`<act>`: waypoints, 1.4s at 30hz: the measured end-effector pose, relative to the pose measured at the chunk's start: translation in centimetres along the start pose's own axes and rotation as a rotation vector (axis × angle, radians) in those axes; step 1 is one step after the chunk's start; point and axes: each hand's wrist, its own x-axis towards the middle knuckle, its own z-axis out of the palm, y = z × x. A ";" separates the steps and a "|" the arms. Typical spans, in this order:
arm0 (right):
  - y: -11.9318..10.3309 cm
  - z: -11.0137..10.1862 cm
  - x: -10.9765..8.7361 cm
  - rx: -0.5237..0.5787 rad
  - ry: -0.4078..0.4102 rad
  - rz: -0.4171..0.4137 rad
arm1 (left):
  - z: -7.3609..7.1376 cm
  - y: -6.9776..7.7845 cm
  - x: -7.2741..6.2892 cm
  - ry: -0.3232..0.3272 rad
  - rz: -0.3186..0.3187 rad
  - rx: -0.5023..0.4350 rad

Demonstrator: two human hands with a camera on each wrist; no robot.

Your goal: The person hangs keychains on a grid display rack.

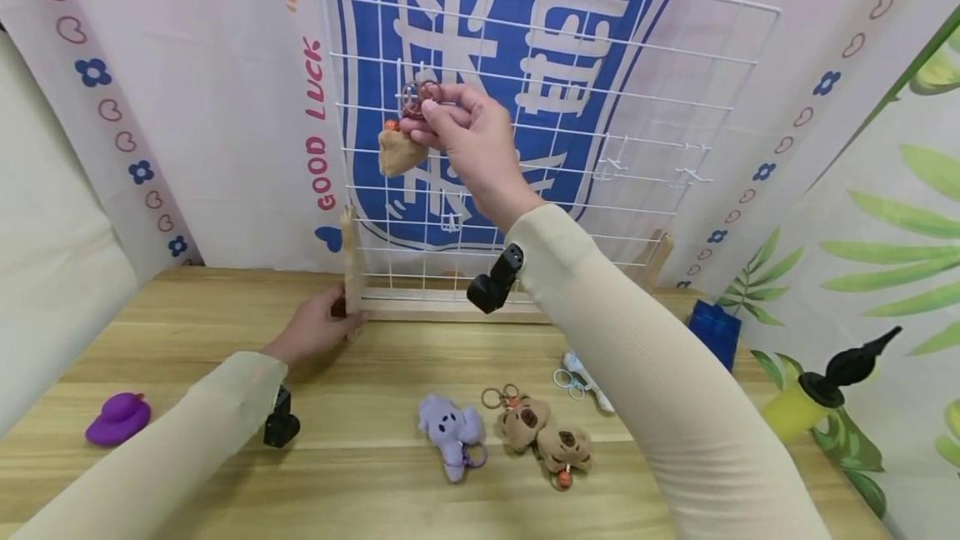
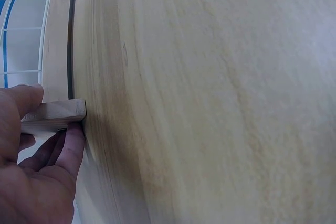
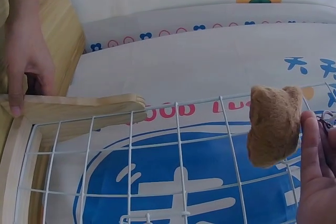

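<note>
My right hand (image 1: 480, 136) is raised before the upper left of a white wire grid (image 3: 179, 142). It pinches the metal ring (image 1: 430, 92) of a brown plush keychain (image 1: 400, 152). The plush hangs by the fingers with an orange bead (image 1: 391, 125) above it; in the right wrist view its furry back (image 3: 274, 127) shows. Another ring-like piece sits close to the pinched ring, partly hidden by the fingers. Low at the left, my left hand (image 1: 311, 330) holds the wooden side support (image 1: 351, 273) of the grid stand, thumb and fingers on either side of its end (image 2: 58, 109).
On the table lie a purple elephant plush (image 1: 450, 432), two brown plush keychains (image 1: 522, 422) and a white keychain (image 1: 588, 382). A purple hat-shaped object (image 1: 118, 419) is at left. At right stand a blue container (image 1: 715, 333) and a yellow bottle (image 1: 798, 407). Small hooks (image 1: 613, 163) hang on the grid.
</note>
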 end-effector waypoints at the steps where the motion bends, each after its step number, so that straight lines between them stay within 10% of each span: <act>1: 0.0 0.0 0.0 -0.001 -0.001 0.009 | 0.0 0.0 0.0 -0.003 0.001 0.001; 42: 2.6 -2.9 -2.2 -0.168 -0.106 0.188 | 0.0 0.2 -0.2 0.001 -0.025 0.011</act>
